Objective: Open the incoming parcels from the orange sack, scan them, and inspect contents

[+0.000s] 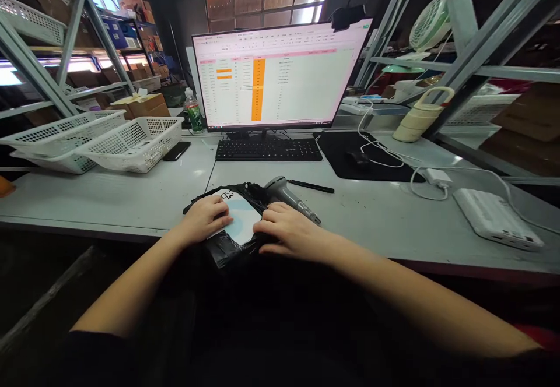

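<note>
A black plastic mailer bag (pixel 227 248) lies at the near edge of the grey table (pixel 109 194), with a white label (pixel 242 218) on top of it. My left hand (pixel 207 217) rests on the left part of the label, fingers bent and pressing down. My right hand (pixel 286 232) lies flat on the bag's right side, fingers stretched toward the label. A grey barcode scanner (pixel 286 196) lies just behind my right hand.
A monitor (pixel 280 75) showing a spreadsheet stands behind a black keyboard (pixel 268 149). A pen (pixel 311 186), mouse on a black mat (pixel 359 157), white power strip (pixel 492 218), tape rolls (pixel 422 116), white baskets (pixel 131 142), a phone (pixel 176 151) and a bottle (pixel 193 111) surround them.
</note>
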`<state>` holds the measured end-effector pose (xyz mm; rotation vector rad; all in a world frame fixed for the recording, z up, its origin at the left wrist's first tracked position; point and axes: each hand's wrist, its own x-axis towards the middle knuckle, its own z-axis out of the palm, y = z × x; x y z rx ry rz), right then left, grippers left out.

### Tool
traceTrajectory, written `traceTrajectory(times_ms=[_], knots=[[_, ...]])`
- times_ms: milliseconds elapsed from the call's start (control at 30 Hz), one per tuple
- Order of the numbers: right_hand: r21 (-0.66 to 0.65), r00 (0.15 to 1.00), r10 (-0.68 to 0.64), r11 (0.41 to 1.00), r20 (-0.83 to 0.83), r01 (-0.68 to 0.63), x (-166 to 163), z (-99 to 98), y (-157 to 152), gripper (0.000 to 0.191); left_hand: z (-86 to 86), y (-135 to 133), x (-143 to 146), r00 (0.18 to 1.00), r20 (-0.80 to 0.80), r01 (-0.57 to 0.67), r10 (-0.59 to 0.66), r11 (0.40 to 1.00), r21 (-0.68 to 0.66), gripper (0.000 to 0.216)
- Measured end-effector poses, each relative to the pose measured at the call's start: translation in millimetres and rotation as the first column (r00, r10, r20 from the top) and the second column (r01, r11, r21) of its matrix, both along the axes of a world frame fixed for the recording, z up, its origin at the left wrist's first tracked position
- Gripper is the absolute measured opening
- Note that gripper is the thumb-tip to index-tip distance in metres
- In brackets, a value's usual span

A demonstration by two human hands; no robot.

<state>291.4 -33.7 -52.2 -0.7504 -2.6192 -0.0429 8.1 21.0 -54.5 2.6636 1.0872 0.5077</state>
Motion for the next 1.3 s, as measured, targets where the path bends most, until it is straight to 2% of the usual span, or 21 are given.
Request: traceTrajectory(times_ms=[67, 100, 200, 233, 333, 400, 467, 600, 700, 767, 833, 867, 933, 1033, 1133, 1233, 1300], knots=[[0.034, 0.997, -0.012, 0.999, 0.075, 0.01, -1.1, 2.2, -1.7, 0.022, 3.3, -15.8, 4.3, 1.0, -0.01, 0.019, -0.019, 1.0, 0.007, 0.034], [0.049, 0.997, -0.015, 0.999, 0.076, 0.011, -2.9, 1.0, -0.8, 0.017, 3.2, -25.7, 6.7, 0.998, -0.017, 0.056, -0.055, 0.998, 0.019, 0.042], [0.159, 1.0, -0.002, 0.987, 0.027, -0.002, -10.4, -8.7, 3.6, 0.014, -4.4, -53.0, 12.3, 0.983, -0.081, 0.17, -0.165, 0.984, 0.054, 0.093], [0.221, 1.0, 0.002, 0.975, 0.002, -0.003, -12.4, -12.8, 3.9, 0.016, -7.9, -58.6, 12.9, 0.979, -0.112, 0.177, -0.17, 0.983, 0.056, 0.097], [0.392, 0.997, -0.008, 0.919, -0.078, 0.038, -13.4, -25.6, -2.6, 0.026, -13.7, -63.3, 11.2, 0.975, -0.164, 0.158, -0.15, 0.987, 0.038, 0.082], [0.425, 0.992, -0.028, 0.902, -0.123, 0.079, -9.6, -35.7, -12.9, 0.029, -12.6, -60.1, 9.3, 0.975, -0.156, 0.163, -0.157, 0.986, 0.024, 0.077], [0.402, 0.984, -0.071, 0.906, -0.166, 0.133, -4.4, -47.9, -26.9, 0.028, -9.7, -56.2, 8.5, 0.977, -0.139, 0.167, -0.164, 0.986, 0.007, 0.075], [0.302, 0.944, -0.263, 0.9, -0.198, 0.314, 0.0, -73.4, -57.3, 0.025, -10.3, -53.9, 7.6, 0.976, -0.115, 0.188, -0.188, 0.982, -0.009, 0.074], [0.234, 0.921, -0.326, 0.899, -0.212, 0.371, -1.3, -81.0, -68.7, 0.019, -24.8, -56.5, 4.7, 0.982, -0.013, 0.191, -0.191, 0.972, 0.134, 0.057], [0.108, 0.927, -0.297, 0.939, -0.229, 0.327, -0.5, -74.5, -67.5, 0.016, -38.0, -58.9, 2.3, 0.968, 0.141, 0.154, -0.206, 0.937, 0.314, 0.034], [-0.076, 0.927, -0.294, 0.956, -0.231, 0.285, 2.4, -58.6, -60.9, 0.016, -48.4, -61.3, 0.8, 0.928, 0.288, 0.071, -0.235, 0.871, 0.486, 0.012], [-0.158, 0.922, -0.321, 0.944, -0.216, 0.291, 4.1, -48.4, -56.4, 0.014, -51.5, -62.0, 0.5, 0.911, 0.329, 0.03, -0.247, 0.838, 0.545, 0.01], [-0.248, 0.916, -0.375, 0.909, -0.144, 0.334, 6.5, -27.9, -46.5, 0.008, -53.2, -61.3, 0.8, 0.903, 0.341, -0.006, -0.261, 0.786, 0.618, 0.02], [-0.215, 0.933, -0.358, 0.913, -0.017, 0.347, 4.1, -7.4, -33.5, 0.04, -47.3, -54.0, 2.1, 0.929, 0.231, 0.075, -0.291, 0.755, 0.652, 0.041], [-0.121, 0.955, -0.287, 0.948, 0.077, 0.294, -4.0, -3.1, -25.9, 0.068, -33.0, -45.7, 3.4, 0.931, 0.143, 0.156, -0.336, 0.72, 0.676, 0.056], [0.037, 0.954, -0.278, 0.96, 0.111, 0.276, -11.3, -1.6, -21.1, 0.082, -7.4, -45.1, 4.6, 0.898, 0.172, 0.164, -0.405, 0.672, 0.722, 0.056], [0.116, 0.955, -0.293, 0.951, 0.054, 0.285, -13.2, 4.3, -17.0, 0.081, 13.5, -47.6, 4.9, 0.849, 0.232, 0.142, -0.475, 0.628, 0.765, 0.05]])
